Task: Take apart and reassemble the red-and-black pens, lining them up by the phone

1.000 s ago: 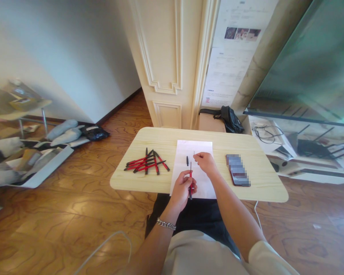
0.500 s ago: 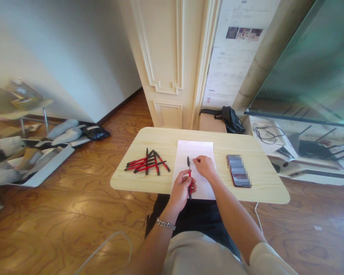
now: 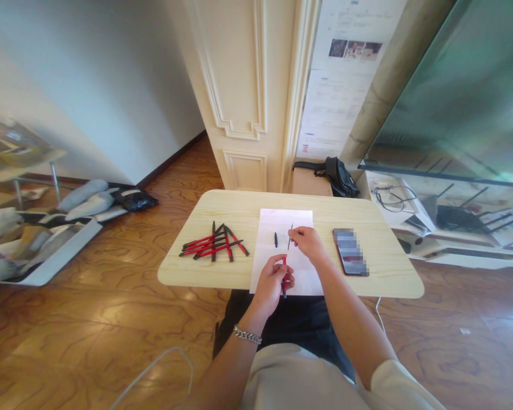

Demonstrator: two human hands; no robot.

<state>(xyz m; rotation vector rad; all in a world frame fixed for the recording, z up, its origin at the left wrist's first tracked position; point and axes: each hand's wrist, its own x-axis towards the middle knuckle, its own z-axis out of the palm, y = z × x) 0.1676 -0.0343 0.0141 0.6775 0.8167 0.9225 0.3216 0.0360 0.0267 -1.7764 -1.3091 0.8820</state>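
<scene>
My left hand (image 3: 272, 279) is closed around a red and black pen barrel (image 3: 284, 272), held upright over the near part of a white sheet of paper (image 3: 263, 228). Just above the barrel's open end, my right hand (image 3: 306, 241) pinches a thin dark pen refill (image 3: 289, 237), which stands apart from the barrel. A small black pen tip piece (image 3: 276, 240) lies on the paper, left of the refill. To the left of the sheet, several red and black pens (image 3: 216, 245) lie crossed in a loose pile.
The pale wooden table (image 3: 235, 205) has rounded corners. A phone (image 3: 350, 252) lies on its right side. Behind the table a black bag (image 3: 340, 176) rests on a box. Packages (image 3: 89, 199) lie on the floor at left, and a white cable (image 3: 154, 373) runs across the floor.
My right hand has drawn the refill up and out of the barrel, and now holds it slightly to the right. My left hand keeps its hold on the barrel. The view has shifted slightly.
</scene>
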